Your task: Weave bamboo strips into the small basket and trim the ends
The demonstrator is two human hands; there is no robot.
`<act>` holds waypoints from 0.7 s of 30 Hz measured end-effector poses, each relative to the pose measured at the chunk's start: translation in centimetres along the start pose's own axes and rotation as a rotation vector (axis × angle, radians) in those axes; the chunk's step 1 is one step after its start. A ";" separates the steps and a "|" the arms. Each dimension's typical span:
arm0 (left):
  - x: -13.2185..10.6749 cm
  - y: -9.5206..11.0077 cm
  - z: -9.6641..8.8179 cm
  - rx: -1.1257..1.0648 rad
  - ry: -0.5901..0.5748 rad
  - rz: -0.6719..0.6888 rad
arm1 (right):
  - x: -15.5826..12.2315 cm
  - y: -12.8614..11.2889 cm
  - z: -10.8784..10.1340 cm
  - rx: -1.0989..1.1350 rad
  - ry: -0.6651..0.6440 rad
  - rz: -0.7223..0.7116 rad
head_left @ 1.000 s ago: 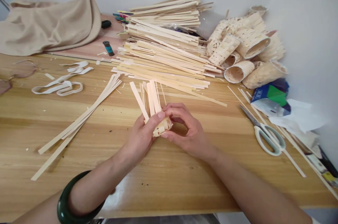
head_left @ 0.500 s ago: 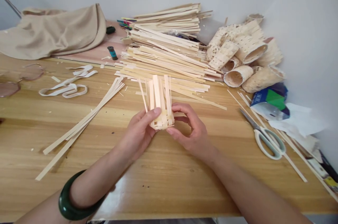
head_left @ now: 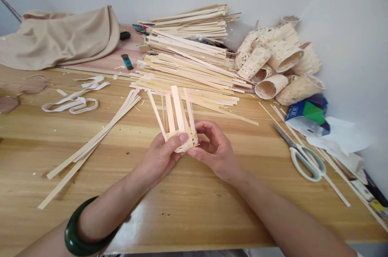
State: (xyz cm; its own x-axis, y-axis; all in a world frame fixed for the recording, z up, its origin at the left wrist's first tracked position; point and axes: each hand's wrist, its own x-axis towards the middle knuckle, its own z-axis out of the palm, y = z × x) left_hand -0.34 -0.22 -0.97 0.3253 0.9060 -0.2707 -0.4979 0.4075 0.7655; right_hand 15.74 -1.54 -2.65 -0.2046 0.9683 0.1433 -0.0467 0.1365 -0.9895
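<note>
Both hands hold a small half-woven basket of pale strips just above the wooden table. Its loose uprights stick up and away from me. My left hand, with a dark green bangle on the wrist, grips the woven base with the thumb on its front. My right hand pinches the base's right side, fingers curled over the rim.
A big pile of flat strips lies behind the hands, with finished woven baskets at the back right. Scissors and papers lie right, loose long strips and white bands left, a beige cloth bag far left.
The hands have turned the little basket, so its uprights swung upright and then leaned slightly left. Both hands kept their hold in the same place on the table.
</note>
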 end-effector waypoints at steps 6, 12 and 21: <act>0.2 -0.1 0.2 -0.010 0.037 -0.010 | 0.0 0.1 -0.1 -0.084 0.012 -0.065; 0.3 0.2 0.6 -0.019 0.074 0.070 | 0.0 0.0 -0.4 -0.370 0.087 -0.274; 0.5 0.5 -0.3 -0.019 0.076 0.075 | 0.0 0.4 -0.7 -0.416 0.035 -0.339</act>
State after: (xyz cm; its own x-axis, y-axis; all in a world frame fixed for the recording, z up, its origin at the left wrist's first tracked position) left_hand -0.63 0.46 -0.90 0.2255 0.9398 -0.2570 -0.5337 0.3398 0.7744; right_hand 16.44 -1.34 -3.05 -0.2123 0.8610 0.4621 0.2881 0.5071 -0.8123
